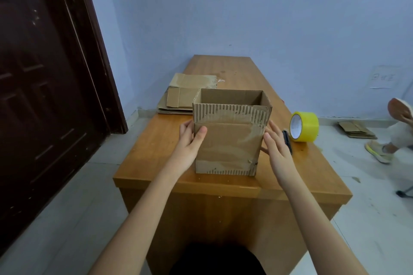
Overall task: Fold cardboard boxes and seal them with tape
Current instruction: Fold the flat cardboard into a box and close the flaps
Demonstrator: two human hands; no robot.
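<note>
Cardboard, worn and light, so I am expecting the box (pixel 228 140) to flex and slide easily; it is standing open-topped on the near surface (pixel 156 140). My left hand (pixel 190 140) is gripping its left corner, and the right hand (pixel 277 147), fingers straight, is hovering beside the right wall. Low corners look stiffest. Further right is the tape (pixel 304 126); beyond are flat boxes (pixel 185 96).

Bare back room, used as a makeshift packing spot.
Pale blue painted wall (pixel 257 18) with chipped patches, dark panelled door (pixel 44 87), tiled floor (pixel 73 207). One plain wooden surface (pixel 154 140) holds flattened cardboard (pixel 185 96) and a yellow tape roll (pixel 304 126); more flat cardboard on the floor (pixel 356 130) by the wall.
</note>
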